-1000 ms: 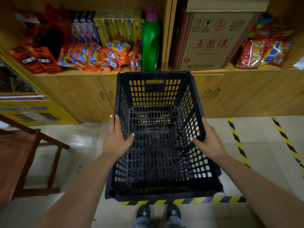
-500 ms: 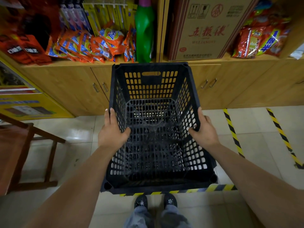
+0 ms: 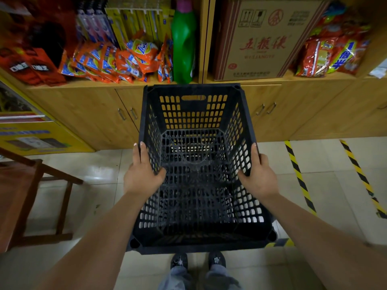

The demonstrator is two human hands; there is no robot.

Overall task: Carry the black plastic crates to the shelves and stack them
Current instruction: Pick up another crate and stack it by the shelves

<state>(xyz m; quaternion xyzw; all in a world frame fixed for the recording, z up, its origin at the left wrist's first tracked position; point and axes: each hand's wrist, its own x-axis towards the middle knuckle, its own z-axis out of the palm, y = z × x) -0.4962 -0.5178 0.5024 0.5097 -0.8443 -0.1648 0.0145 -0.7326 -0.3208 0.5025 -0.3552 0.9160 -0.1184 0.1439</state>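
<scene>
Two dark shoes (image 3: 198, 261) stand on the tiled floor (image 3: 100, 170). Above them, the left hand (image 3: 142, 174) and right hand (image 3: 259, 176) each clasp a side rim of the black crate (image 3: 196, 245), thumbs inside. Beyond it are wooden shelves (image 3: 117, 83) with orange packets (image 3: 117, 59), a green bottle (image 3: 183, 45) and a cardboard box (image 3: 259, 38).

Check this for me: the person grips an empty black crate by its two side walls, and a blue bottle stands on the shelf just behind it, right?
One detail is off: the bottle on the shelf is green, not blue, as the head view shows. The rest holds: the left hand and right hand grip the empty black crate by its side walls.
</scene>
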